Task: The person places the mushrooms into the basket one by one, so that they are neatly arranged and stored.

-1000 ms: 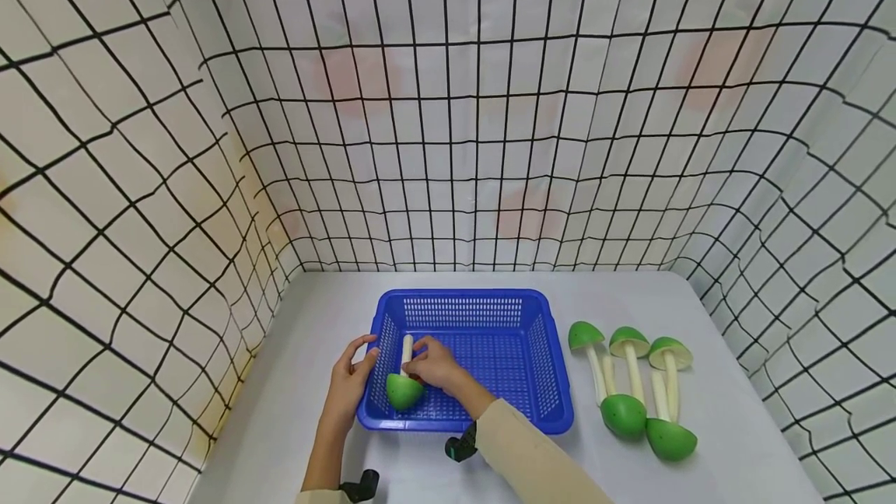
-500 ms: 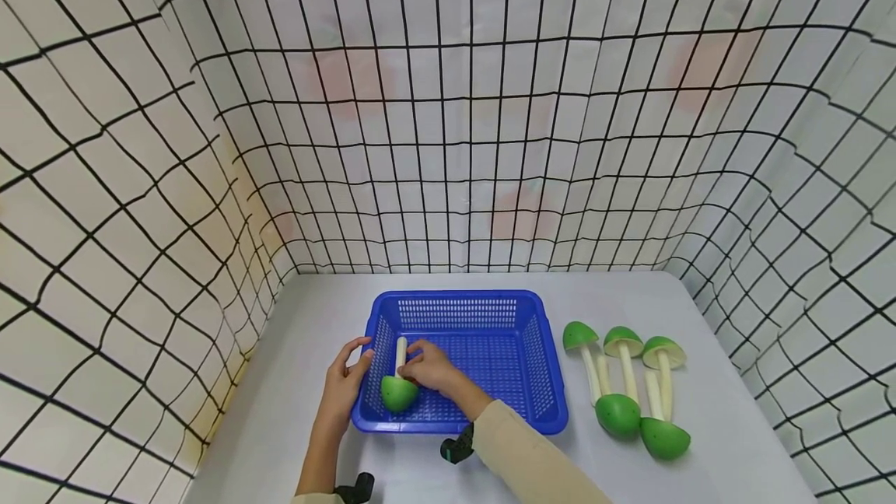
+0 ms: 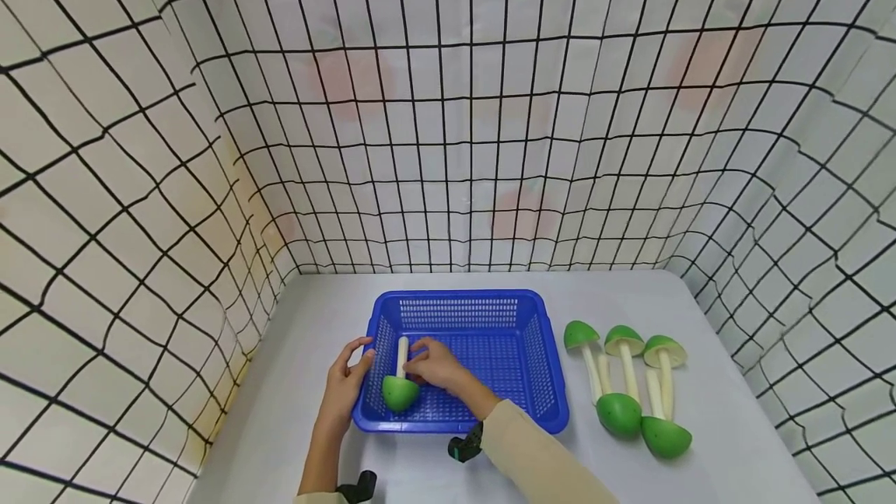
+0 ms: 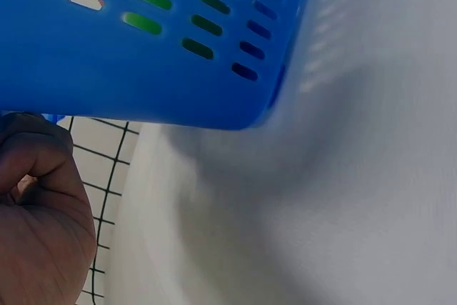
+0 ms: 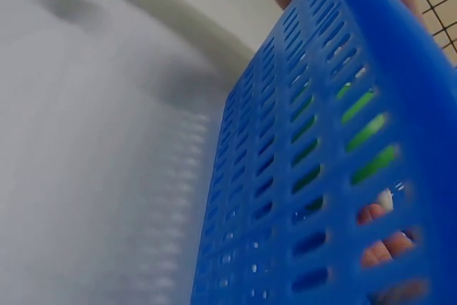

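Observation:
A blue plastic basket (image 3: 483,426) stands on the white table in the head view. At its left side my left hand (image 3: 341,387) grips the rim with thumb and fingers; the left wrist view shows this hand (image 4: 43,212) against the basket's upper edge (image 4: 107,83). Inside, a toy mushroom (image 3: 400,393) with a green cap and white stem lies at the left, cap toward me. My right hand (image 3: 437,368) is over the basket, its bent fingertips just right of the stem. The right wrist view shows fingers (image 5: 382,248) only through the basket's slots.
Several more green-capped mushrooms (image 3: 619,414) lie in a group on the table (image 3: 308,317), right of the basket. White walls with black grid netting (image 3: 469,177) enclose the table at the back and both sides.
My right fingertips have shifted slightly right, off the mushroom's stem, and the mushroom stays lying in the basket. My left hand keeps its hold on the rim.

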`<state>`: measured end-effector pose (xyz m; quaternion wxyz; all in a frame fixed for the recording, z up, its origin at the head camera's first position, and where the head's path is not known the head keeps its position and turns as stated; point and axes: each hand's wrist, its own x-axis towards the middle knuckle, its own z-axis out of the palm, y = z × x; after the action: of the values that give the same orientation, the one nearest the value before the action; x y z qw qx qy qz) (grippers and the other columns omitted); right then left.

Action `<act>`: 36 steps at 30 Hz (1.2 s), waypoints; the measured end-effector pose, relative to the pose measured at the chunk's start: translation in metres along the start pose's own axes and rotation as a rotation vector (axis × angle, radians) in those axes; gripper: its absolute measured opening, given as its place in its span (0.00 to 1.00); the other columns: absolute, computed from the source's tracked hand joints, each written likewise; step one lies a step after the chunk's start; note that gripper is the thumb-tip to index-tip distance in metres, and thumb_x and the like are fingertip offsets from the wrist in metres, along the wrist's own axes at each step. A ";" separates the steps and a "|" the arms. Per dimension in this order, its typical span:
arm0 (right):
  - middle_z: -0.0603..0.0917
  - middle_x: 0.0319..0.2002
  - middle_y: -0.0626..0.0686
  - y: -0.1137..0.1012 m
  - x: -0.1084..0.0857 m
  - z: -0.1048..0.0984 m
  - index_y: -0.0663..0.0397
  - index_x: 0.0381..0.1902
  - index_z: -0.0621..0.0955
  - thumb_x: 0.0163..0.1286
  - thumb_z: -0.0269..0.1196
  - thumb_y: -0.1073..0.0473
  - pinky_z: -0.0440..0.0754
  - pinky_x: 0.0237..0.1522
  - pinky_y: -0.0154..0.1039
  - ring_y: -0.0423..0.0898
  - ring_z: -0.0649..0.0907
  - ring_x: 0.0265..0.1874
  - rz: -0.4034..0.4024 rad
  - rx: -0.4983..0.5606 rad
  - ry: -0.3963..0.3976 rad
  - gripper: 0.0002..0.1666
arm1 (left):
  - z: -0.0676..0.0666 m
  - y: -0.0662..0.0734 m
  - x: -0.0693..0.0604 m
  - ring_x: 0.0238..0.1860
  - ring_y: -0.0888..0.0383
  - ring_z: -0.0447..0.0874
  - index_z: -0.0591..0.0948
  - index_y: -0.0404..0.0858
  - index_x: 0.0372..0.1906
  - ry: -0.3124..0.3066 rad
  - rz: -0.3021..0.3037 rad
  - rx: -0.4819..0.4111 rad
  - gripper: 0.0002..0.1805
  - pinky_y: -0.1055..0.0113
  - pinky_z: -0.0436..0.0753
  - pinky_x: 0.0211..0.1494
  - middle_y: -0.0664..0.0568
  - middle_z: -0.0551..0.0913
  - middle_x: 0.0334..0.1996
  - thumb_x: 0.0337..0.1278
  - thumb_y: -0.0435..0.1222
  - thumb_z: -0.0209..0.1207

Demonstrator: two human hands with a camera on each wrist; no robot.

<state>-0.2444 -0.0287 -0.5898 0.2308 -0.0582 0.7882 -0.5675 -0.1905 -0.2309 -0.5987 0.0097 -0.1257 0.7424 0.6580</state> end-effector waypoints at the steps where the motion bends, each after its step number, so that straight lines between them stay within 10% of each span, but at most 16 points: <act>1: 0.88 0.42 0.55 0.000 -0.001 -0.002 0.63 0.62 0.75 0.68 0.69 0.59 0.88 0.44 0.47 0.49 0.88 0.36 -0.002 -0.007 -0.003 0.27 | 0.000 0.000 0.000 0.39 0.48 0.91 0.74 0.54 0.69 0.002 -0.002 0.002 0.27 0.56 0.90 0.39 0.33 0.86 0.52 0.71 0.57 0.58; 12: 0.87 0.45 0.56 -0.004 -0.021 -0.039 0.65 0.64 0.74 0.69 0.69 0.57 0.85 0.48 0.55 0.59 0.87 0.43 -0.069 -0.051 -0.011 0.30 | -0.002 0.003 0.003 0.35 0.50 0.90 0.74 0.54 0.69 0.013 -0.019 0.004 0.28 0.58 0.90 0.36 0.33 0.86 0.49 0.70 0.57 0.60; 26: 0.84 0.52 0.56 0.004 -0.049 -0.099 0.58 0.61 0.77 0.72 0.67 0.52 0.87 0.48 0.50 0.49 0.87 0.45 -0.091 -0.147 0.056 0.25 | -0.002 -0.002 0.001 0.36 0.50 0.90 0.71 0.50 0.73 0.002 -0.055 -0.017 0.29 0.58 0.89 0.37 0.34 0.86 0.49 0.73 0.54 0.58; 36: 0.86 0.50 0.57 0.008 -0.062 -0.127 0.60 0.57 0.80 0.72 0.67 0.56 0.87 0.50 0.54 0.59 0.88 0.48 -0.153 -0.108 0.125 0.20 | 0.002 0.016 -0.005 0.38 0.48 0.90 0.72 0.51 0.72 -0.015 -0.028 -0.029 0.28 0.55 0.90 0.39 0.30 0.84 0.51 0.72 0.54 0.59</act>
<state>-0.2429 0.1059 -0.5468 0.1340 -0.0949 0.8237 -0.5427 -0.1895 -0.2264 -0.5822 0.0227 -0.1310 0.7309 0.6694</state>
